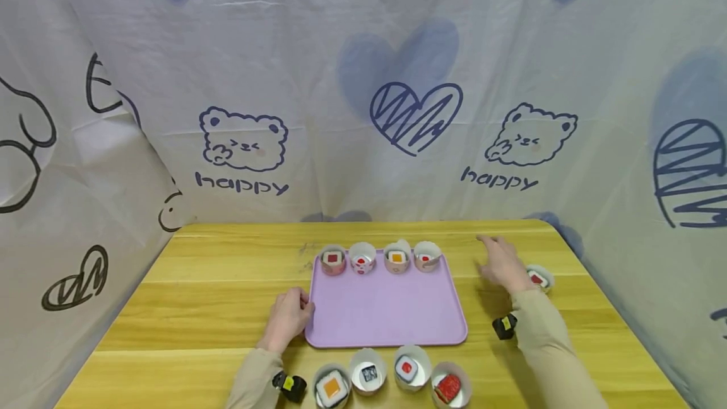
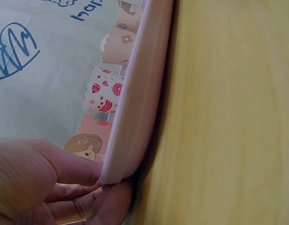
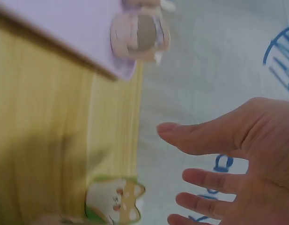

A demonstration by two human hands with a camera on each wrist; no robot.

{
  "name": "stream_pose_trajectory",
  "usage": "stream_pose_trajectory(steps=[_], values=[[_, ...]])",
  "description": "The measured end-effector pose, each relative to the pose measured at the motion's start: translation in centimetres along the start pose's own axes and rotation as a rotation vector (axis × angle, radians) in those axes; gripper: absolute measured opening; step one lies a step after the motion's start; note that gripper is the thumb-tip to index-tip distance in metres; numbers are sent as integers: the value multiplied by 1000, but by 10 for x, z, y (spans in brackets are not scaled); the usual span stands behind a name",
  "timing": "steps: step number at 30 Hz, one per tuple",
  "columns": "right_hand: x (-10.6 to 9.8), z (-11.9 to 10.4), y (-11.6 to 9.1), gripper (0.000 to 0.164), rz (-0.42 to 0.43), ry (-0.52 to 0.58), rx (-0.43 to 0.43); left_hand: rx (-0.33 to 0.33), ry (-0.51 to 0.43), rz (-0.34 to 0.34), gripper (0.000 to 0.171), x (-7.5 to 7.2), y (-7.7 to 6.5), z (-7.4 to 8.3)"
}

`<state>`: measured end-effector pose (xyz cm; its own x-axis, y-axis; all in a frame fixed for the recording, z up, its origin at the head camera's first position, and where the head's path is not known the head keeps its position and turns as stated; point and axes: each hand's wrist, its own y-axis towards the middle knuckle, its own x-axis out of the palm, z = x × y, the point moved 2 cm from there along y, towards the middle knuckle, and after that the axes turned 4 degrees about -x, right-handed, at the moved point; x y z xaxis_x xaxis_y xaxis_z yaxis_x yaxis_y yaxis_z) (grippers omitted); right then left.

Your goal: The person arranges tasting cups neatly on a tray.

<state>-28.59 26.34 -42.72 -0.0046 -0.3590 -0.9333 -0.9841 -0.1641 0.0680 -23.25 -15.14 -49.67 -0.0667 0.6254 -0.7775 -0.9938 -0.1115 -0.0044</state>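
Observation:
My left hand is at the left side of a lilac tray. In the left wrist view its thumb and fingers pinch the tray's rim. My right hand is in the air to the right of the tray, fingers spread, holding nothing. Just beside it on the table stands a paper cup with a red-and-white piece inside; an animal-print cup shows below the hand in the right wrist view. Along the tray's far edge stand several paper cups, among them a pink one, each with a small piece inside.
Several more paper cups, one with an orange-topped white piece and one with a red piece, stand on the wooden table in front of the tray. A printed cloth hangs behind the table and at both sides.

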Motion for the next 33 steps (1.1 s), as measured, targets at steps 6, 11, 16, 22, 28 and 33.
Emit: stream_pose_trajectory(steps=[6,11,16,22,28,33], values=[[-11,18,16,74,-98,-44,111,-4,-2,0,10,0,1,0],[-13,26,23,81,-171,-27,183,2,1,4,10,-2,2,-1],[-11,32,28,83,-218,12,219,3,-5,5,9,0,2,-1],[-1,42,33,80,-265,17,237,4,1,6,10,2,1,-2],[9,49,33,72,-288,1,224,4,-2,4,10,2,0,-1],[15,52,33,62,-277,11,219,-1,-5,2,10,0,-1,0]])
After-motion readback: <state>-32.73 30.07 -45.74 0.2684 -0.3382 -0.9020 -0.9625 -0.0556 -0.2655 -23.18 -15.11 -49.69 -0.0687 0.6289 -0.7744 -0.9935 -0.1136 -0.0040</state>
